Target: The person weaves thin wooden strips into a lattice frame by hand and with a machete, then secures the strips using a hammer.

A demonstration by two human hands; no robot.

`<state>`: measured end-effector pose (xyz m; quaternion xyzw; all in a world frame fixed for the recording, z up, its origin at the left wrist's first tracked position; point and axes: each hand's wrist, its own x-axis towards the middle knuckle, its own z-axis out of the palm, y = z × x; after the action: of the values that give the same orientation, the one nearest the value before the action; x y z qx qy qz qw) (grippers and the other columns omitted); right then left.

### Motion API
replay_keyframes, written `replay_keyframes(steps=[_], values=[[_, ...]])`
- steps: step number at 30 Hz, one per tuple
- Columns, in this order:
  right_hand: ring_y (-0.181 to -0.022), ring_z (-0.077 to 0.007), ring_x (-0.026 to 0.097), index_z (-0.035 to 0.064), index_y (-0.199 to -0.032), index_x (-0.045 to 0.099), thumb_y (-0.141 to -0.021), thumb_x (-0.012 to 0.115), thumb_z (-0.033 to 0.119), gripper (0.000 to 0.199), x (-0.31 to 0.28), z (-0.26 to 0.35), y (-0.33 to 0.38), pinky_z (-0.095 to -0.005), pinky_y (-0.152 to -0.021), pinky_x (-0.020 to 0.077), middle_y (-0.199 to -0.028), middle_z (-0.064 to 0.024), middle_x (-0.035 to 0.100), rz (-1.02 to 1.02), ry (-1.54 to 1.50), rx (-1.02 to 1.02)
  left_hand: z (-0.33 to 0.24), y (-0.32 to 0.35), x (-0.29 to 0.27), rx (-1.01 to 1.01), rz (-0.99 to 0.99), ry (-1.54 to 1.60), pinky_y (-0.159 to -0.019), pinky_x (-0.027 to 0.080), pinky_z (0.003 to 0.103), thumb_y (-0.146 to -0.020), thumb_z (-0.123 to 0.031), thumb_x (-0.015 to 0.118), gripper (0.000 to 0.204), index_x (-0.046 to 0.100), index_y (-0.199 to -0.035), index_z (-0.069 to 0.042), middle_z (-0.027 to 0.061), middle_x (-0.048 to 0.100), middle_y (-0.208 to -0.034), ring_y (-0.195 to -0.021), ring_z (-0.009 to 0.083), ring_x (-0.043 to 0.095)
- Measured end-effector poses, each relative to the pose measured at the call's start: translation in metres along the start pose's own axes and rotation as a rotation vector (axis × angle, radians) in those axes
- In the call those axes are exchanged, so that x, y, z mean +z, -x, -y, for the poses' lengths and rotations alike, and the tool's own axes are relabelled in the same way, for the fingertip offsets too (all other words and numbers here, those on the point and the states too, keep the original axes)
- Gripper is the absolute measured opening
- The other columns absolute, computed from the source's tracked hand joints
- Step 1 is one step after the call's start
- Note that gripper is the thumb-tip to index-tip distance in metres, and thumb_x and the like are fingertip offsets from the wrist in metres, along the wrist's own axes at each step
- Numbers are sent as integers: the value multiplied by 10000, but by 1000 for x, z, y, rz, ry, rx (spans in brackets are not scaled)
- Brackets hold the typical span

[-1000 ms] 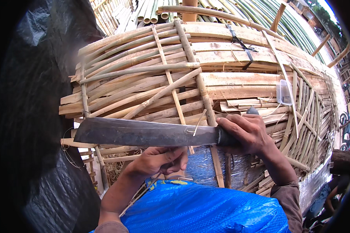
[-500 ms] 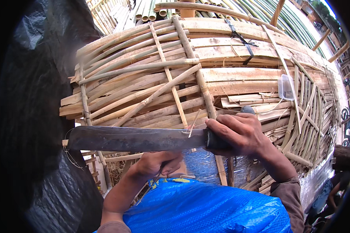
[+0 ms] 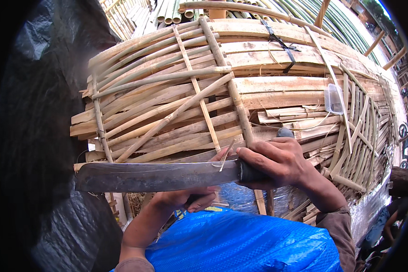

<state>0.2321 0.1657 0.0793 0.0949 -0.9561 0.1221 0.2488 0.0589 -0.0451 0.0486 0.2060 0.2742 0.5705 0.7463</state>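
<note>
A machete [image 3: 154, 177] with a long, broad, dark blade lies level across my front, its tip toward the left. My right hand [image 3: 274, 163] is closed around its black handle [image 3: 251, 172], whose rounded end shows above the knuckles. Below the blade, my left hand [image 3: 188, 198] has its fingers curled; the blade covers part of it, so what it grips cannot be made out. A thin, pale bamboo strip's end [image 3: 78, 167] shows past the blade tip, mostly hidden behind the blade. Small split slivers [image 3: 225, 155] stand up by the handle end of the blade.
A lattice of bamboo poles [image 3: 167, 119] and stacked wooden planks [image 3: 285, 86] fill the space ahead. A clear plastic tub [image 3: 334, 99] sits at the right. Blue sheeting [image 3: 240, 240] covers my lap. Black sheeting [image 3: 54, 136] hangs at the left. Green bamboo poles [image 3: 299, 22] lie farther back.
The machete blade has moved down toward me, mostly at its tip, and slightly left. My left hand has shifted a little lower and left; my right hand stays on the handle.
</note>
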Motion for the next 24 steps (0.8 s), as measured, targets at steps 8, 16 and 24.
replay_keyframes(steps=[8, 16, 24], values=[[-573, -139, 628, 126, -1266, 605, -710, 807, 415, 659, -1, -5, -1, -273, -495, 493, -902, -17, 626, -31, 72, -48, 3, 3, -4, -40, -117, 88, -340, 354, 246, -895, 53, 462, 855, 27, -1601, -156, 92, 621, -791, -323, 78, 378], [-589, -157, 642, 115, -1219, 634, -681, 839, 378, 633, -17, -13, 3, -286, -497, 500, -893, -22, 634, -35, 79, 16, -1, 8, -6, -104, -31, -14, -365, 285, 259, -941, -32, 432, 715, 140, -1588, -111, 24, 374, -449, -320, 99, 349], [-608, -181, 657, 83, -1211, 638, -691, 842, 372, 629, -13, -6, 4, -294, -512, 525, -889, -44, 646, -2, 16, -9, -4, 0, 3, -103, -32, -118, -360, 294, 273, -928, -17, 437, 718, 174, -1586, -137, 33, 362, -457, -320, 109, 347]])
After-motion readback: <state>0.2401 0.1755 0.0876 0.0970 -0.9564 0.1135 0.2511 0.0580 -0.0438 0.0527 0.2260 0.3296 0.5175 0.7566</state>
